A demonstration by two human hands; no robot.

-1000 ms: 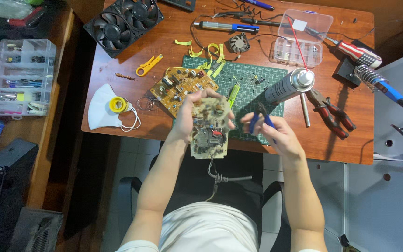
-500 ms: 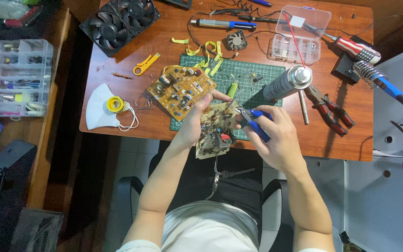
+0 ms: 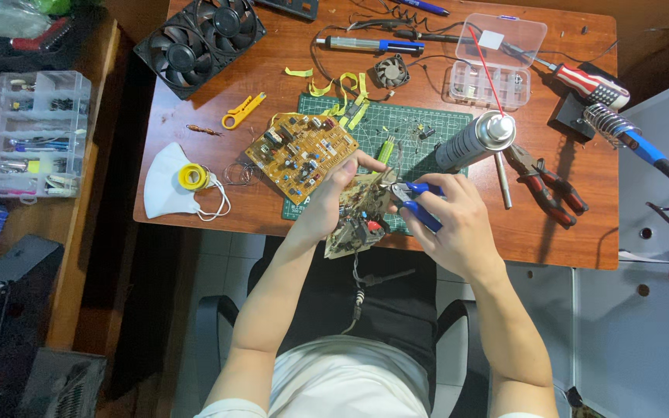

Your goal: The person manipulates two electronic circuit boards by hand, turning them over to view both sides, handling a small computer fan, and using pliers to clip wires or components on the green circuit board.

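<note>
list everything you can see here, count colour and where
circuit board: 1, tan, in left hand
cutters: 1, blue-handled, in right hand, on the held board
second circuit board: 1, orange, on table
cutting mat: 1, green, table centre
spray can: 1, silver, on mat
pliers: 1, red-handled, right of can
fans: 2, black, top left
face mask: 1, white, table's left edge
parts box: 1, clear, top right
left hand: 1
right hand: 1
</note>
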